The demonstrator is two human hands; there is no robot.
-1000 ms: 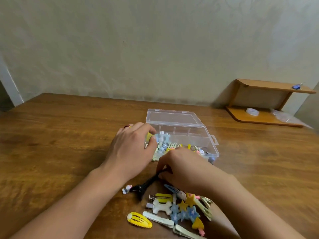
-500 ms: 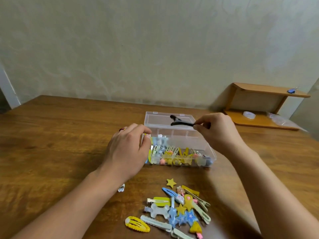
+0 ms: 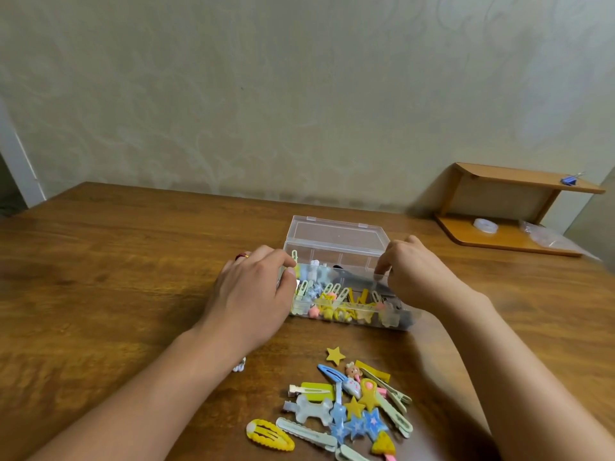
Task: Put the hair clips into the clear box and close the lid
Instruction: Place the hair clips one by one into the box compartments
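A clear box [image 3: 336, 231] stands open mid-table, its lid tilted back, several pastel hair clips inside. My left hand [image 3: 253, 294] grips the box's left end. My right hand [image 3: 416, 274] is at the box's right side, fingertips pointing down and pinching the end of a black hair clip [image 3: 357, 278] that lies down inside the box across the other clips. A pile of loose hair clips [image 3: 349, 407], yellow, blue, green and white, lies on the table in front of the box between my forearms. A yellow star clip [image 3: 334, 355] sits apart from the pile.
A small white clip [image 3: 239, 365] peeks out beside my left forearm. At the back right a low wooden shelf [image 3: 506, 241] holds a tape roll [image 3: 485, 225], a plastic bag [image 3: 545, 236] and a blue binder clip [image 3: 570, 179]. A wall runs behind the wooden table [image 3: 133, 261].
My right hand lifted the black clip from the pile, carried it over the box and has lowered it into the box. My left hand stayed on the box's left end.
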